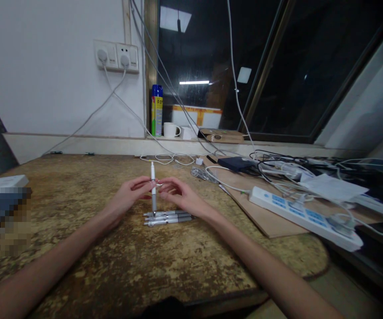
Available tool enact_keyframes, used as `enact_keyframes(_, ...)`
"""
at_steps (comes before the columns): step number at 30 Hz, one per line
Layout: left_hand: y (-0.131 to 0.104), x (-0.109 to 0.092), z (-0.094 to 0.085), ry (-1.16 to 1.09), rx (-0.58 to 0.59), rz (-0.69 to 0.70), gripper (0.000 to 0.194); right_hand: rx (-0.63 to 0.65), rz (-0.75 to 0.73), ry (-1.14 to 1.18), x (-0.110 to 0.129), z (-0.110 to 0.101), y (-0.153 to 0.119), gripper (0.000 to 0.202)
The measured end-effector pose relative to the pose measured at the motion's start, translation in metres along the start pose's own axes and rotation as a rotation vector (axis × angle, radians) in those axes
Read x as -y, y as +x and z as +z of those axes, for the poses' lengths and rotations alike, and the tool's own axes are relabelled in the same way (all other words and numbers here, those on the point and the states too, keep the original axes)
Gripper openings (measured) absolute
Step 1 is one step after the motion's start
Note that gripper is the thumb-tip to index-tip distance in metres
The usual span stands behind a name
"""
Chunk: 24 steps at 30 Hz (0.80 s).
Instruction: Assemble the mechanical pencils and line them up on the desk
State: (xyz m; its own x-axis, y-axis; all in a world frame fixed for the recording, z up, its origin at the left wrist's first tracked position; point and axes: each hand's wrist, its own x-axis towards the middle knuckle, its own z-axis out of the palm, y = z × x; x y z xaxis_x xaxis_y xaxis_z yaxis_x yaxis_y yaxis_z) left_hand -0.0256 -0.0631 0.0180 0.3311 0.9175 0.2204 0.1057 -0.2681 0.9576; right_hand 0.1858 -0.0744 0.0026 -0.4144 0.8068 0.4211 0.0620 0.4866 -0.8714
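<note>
A white and grey pen [153,195] stands upright between my hands, above several similar pens [168,218] that lie side by side on the worn wooden table [111,274]. My left hand [136,189] pinches the upright pen around its middle from the left. Close on its right is my right hand [178,193], fingers curled toward the pen, near a small thin shiny piece at the fingertips. Whether the right fingers hold that piece or touch the pen is too small to tell.
A white power strip [304,217] lies on a brown board [274,221] at the right, amid tangled cables. Along the sill stand a spray can [157,110], a white mug [171,130] and a cardboard box [224,135]. A blurred object [1,199] sits at the left edge.
</note>
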Motion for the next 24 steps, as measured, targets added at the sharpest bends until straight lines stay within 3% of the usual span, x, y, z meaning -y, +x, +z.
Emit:
enact_keyframes(10, -0.006, -0.002, 0.015, 0.113, 0.149, 0.015, 0.039, -0.25, -0.084, 0.047, -0.001, -0.002, 0.006, 0.029)
enact_keyframes(17, 0.001, 0.003, 0.006, 0.059, 0.105, 0.025, 0.034, -0.537, -0.061, 0.47, -0.001, -0.026, 0.009, 0.036)
enact_keyframes(24, 0.007, 0.007, -0.005, 0.082, 0.004, 0.025, 0.035, -0.473, -0.057, 0.942, 0.004, -0.031, 0.011, 0.011)
